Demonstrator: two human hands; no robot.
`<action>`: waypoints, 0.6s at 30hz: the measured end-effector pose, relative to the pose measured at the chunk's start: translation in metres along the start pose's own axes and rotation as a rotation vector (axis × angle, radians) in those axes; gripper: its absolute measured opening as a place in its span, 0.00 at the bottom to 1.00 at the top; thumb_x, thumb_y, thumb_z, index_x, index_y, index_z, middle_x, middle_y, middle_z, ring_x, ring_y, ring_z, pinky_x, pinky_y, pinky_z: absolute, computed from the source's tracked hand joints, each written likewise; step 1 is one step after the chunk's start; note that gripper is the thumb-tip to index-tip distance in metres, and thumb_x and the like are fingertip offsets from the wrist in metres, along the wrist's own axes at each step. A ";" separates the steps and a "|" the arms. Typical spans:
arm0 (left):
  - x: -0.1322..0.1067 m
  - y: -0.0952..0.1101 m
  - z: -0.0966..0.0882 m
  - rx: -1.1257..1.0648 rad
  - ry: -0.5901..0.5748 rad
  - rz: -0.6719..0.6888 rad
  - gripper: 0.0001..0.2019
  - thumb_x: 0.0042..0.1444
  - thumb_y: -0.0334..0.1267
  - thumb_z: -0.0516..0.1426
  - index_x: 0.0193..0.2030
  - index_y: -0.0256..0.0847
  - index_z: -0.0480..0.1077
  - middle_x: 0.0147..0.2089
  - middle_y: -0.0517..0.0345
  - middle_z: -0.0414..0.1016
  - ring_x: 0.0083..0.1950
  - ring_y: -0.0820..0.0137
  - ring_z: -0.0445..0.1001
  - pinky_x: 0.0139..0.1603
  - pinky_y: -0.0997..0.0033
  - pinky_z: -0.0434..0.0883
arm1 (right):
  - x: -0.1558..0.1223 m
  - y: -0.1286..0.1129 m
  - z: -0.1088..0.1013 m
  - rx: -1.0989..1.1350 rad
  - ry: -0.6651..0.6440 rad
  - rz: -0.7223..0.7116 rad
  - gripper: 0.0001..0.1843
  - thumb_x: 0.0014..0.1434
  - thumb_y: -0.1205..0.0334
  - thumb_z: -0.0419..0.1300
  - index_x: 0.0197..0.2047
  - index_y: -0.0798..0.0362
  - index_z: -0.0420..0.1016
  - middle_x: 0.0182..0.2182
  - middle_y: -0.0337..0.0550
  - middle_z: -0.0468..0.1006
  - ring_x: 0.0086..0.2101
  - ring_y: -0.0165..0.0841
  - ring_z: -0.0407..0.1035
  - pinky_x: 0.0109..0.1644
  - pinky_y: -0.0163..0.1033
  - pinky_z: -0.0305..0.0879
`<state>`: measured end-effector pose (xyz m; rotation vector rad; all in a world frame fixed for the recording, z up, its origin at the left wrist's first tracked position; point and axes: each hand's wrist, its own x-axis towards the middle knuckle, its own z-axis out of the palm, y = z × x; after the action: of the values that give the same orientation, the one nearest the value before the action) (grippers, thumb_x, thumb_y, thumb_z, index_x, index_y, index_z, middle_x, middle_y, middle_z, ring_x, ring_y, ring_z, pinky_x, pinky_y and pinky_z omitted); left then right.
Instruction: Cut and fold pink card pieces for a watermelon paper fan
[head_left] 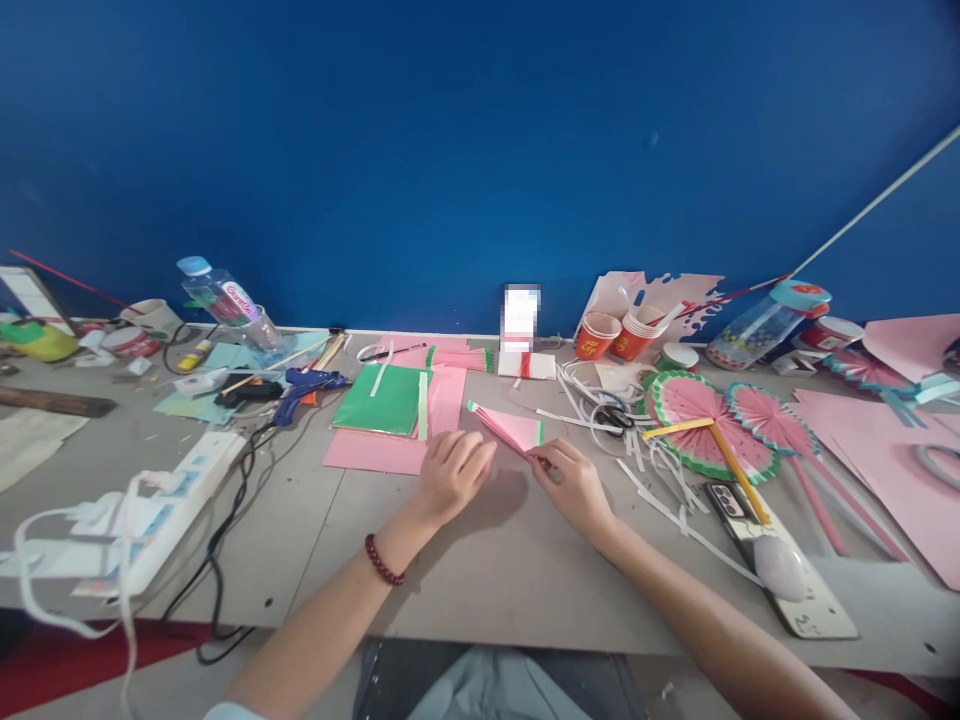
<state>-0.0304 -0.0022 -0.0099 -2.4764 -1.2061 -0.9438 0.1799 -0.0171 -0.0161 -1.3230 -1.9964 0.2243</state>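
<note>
On our gray bench (495, 600), green paper (381, 398) lies near our left hand (454, 470), which is curled; we can't tell if it holds anything. Our right hand (568, 480) pinches the folded pink paper (517, 428) near the bench's middle.

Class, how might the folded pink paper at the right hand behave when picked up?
The folded pink paper is probably light, being thin sheet. Its stacked folds likely stiffen one edge, while the flat, unpleated part may flop.
</note>
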 end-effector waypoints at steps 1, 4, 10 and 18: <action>-0.001 0.005 -0.001 -0.064 -0.019 0.029 0.08 0.60 0.33 0.50 0.43 0.42 0.69 0.38 0.53 0.73 0.42 0.67 0.71 0.44 0.66 0.66 | 0.000 -0.003 0.001 0.064 0.015 0.030 0.12 0.63 0.63 0.50 0.37 0.54 0.75 0.30 0.43 0.75 0.29 0.29 0.69 0.36 0.33 0.65; -0.002 0.020 -0.001 -0.246 -0.079 0.025 0.09 0.60 0.36 0.51 0.45 0.39 0.67 0.39 0.53 0.74 0.41 0.68 0.71 0.41 0.68 0.67 | -0.002 -0.011 0.003 0.223 0.028 0.086 0.10 0.61 0.62 0.52 0.35 0.54 0.75 0.28 0.42 0.74 0.27 0.29 0.68 0.33 0.34 0.67; -0.001 0.030 -0.004 -0.476 -0.051 -0.111 0.11 0.60 0.36 0.53 0.49 0.41 0.65 0.43 0.55 0.75 0.44 0.68 0.72 0.48 0.65 0.66 | -0.003 -0.017 0.003 0.437 -0.063 0.015 0.12 0.61 0.64 0.52 0.45 0.52 0.73 0.35 0.46 0.76 0.34 0.33 0.71 0.39 0.38 0.70; 0.002 0.024 -0.006 -0.658 -0.051 -0.359 0.09 0.59 0.29 0.50 0.42 0.43 0.68 0.38 0.57 0.74 0.40 0.70 0.72 0.42 0.69 0.69 | -0.006 -0.010 0.004 0.419 -0.192 -0.070 0.19 0.62 0.67 0.48 0.54 0.49 0.67 0.43 0.47 0.75 0.40 0.33 0.71 0.43 0.41 0.70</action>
<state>-0.0134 -0.0184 -0.0024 -2.8148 -1.5970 -1.5984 0.1715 -0.0258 -0.0173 -0.9916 -2.0052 0.7177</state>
